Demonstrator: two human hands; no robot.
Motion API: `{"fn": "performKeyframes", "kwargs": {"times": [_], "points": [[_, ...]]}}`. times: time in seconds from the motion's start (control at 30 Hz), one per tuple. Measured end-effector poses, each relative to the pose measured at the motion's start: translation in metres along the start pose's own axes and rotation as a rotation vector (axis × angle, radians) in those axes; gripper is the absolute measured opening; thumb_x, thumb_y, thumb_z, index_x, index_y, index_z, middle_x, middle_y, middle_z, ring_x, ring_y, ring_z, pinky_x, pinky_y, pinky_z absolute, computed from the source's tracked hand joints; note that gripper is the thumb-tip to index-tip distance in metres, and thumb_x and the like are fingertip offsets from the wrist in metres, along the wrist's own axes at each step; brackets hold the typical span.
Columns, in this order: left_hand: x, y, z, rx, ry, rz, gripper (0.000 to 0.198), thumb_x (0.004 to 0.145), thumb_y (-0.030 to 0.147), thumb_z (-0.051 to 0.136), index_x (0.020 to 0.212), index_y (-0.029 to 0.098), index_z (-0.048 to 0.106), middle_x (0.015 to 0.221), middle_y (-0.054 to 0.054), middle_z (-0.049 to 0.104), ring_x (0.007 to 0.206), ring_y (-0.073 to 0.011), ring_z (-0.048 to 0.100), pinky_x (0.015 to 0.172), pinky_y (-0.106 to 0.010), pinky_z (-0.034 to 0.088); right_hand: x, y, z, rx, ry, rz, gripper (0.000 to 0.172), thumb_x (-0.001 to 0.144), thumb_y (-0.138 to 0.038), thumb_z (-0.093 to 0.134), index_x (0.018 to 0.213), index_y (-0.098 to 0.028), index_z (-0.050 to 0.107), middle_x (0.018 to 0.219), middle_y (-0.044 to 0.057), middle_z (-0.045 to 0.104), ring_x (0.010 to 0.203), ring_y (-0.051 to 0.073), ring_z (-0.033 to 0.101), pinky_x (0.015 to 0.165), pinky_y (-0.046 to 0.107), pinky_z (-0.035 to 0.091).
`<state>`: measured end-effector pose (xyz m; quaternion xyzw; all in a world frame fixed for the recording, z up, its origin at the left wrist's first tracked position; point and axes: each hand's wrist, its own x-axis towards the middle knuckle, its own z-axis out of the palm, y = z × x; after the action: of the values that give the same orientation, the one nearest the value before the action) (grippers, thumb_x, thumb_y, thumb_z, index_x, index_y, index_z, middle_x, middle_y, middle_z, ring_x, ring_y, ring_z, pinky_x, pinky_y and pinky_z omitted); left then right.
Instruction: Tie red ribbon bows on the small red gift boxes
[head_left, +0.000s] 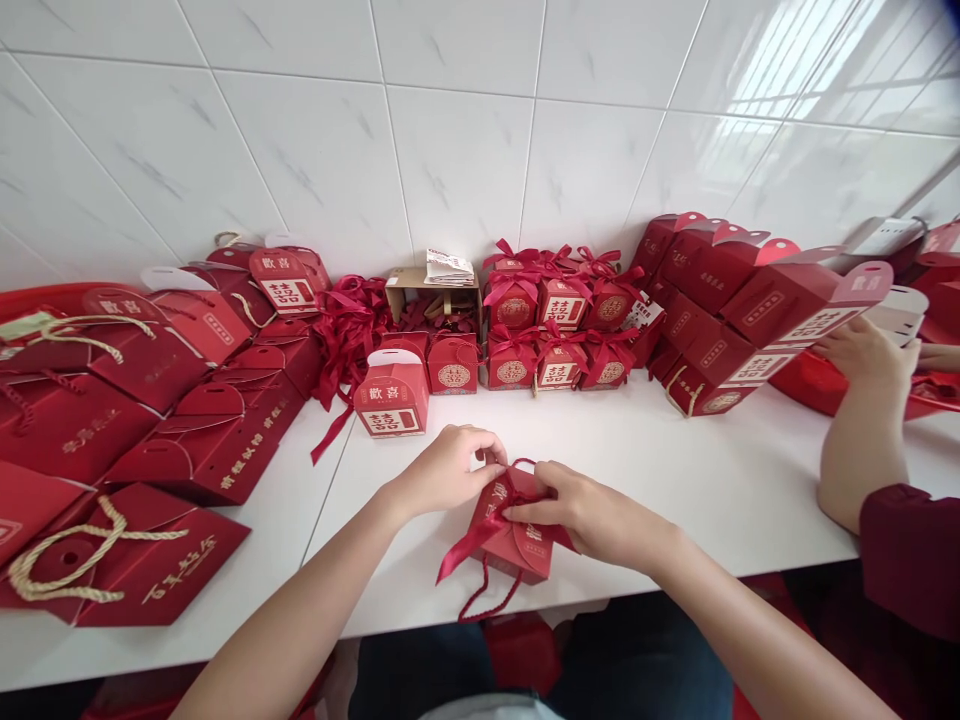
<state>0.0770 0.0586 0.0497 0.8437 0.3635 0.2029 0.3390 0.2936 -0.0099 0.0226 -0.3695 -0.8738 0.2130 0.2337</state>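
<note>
A red gift box [517,557] with a dark red cord handle [487,605] sits before me near the table's front edge. Around its top runs a red satin ribbon [472,545], one tail hanging to the left. My left hand [450,468] pinches at the top left of the box, thumb and forefinger closed on what looks like the ribbon. From the right, my right hand [581,510] grips the ribbon over the box top with closed fingers. The ribbon's exact path under my fingers is hidden. Just behind stands a small red box [390,395] with a raised pale flap.
Red boxes with rope handles [180,550] crowd the left. Against the wall lie loose ribbons [352,320], a cardboard box [405,290] and ribbon-tied boxes [562,310]. Stacked boxes [720,320] stand at right. Another person's hand [874,360] is by a red basin [806,385].
</note>
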Motion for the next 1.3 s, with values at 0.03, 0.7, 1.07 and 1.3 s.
{"fn": "performKeyframes", "kwargs": {"times": [0.03, 0.7, 1.07, 1.3], "points": [[0.001, -0.001, 0.0, -0.025, -0.017, -0.004, 0.012, 0.081, 0.019, 0.055, 0.078, 0.023, 0.066, 0.081, 0.0, 0.068, 0.079, -0.018, 0.061, 0.076, -0.03, 0.048, 0.001, 0.0, -0.002, -0.01, -0.026, -0.011, 0.049, 0.083, -0.004, 0.054, 0.118, -0.035, 0.067, 0.09, 0.004, 0.056, 0.082, 0.018, 0.055, 0.071, 0.027, 0.048], [-0.007, -0.016, -0.003, -0.034, -0.205, 0.062, 0.01, 0.076, 0.016, 0.062, 0.071, 0.025, 0.062, 0.124, -0.005, 0.056, 0.128, -0.0254, 0.044, 0.105, -0.041, 0.041, 0.009, -0.002, -0.011, 0.104, -0.154, -0.002, 0.053, 0.084, 0.001, 0.047, 0.117, -0.034, 0.068, 0.095, 0.006, 0.056, 0.09, 0.018, 0.059, 0.079, 0.029, 0.051], [-0.004, -0.026, 0.013, -0.26, -0.199, 0.041, 0.017, 0.083, 0.03, 0.061, 0.068, 0.022, 0.06, 0.141, -0.004, 0.052, 0.143, -0.0278, 0.021, 0.115, -0.051, 0.021, 0.007, 0.005, -0.01, 0.132, -0.165, -0.018, 0.054, 0.082, 0.006, 0.044, 0.112, -0.029, 0.072, 0.093, 0.005, 0.051, 0.081, 0.015, 0.053, 0.073, 0.028, 0.05], [-0.001, -0.023, 0.014, -0.376, -0.135, 0.047, 0.017, 0.078, 0.031, 0.067, 0.069, 0.022, 0.056, 0.136, -0.006, 0.056, 0.135, -0.0265, 0.037, 0.113, -0.046, 0.025, 0.004, 0.007, -0.011, 0.176, -0.146, -0.032, 0.057, 0.078, 0.01, 0.043, 0.11, -0.026, 0.073, 0.095, 0.006, 0.051, 0.081, 0.016, 0.052, 0.073, 0.029, 0.049]]}}
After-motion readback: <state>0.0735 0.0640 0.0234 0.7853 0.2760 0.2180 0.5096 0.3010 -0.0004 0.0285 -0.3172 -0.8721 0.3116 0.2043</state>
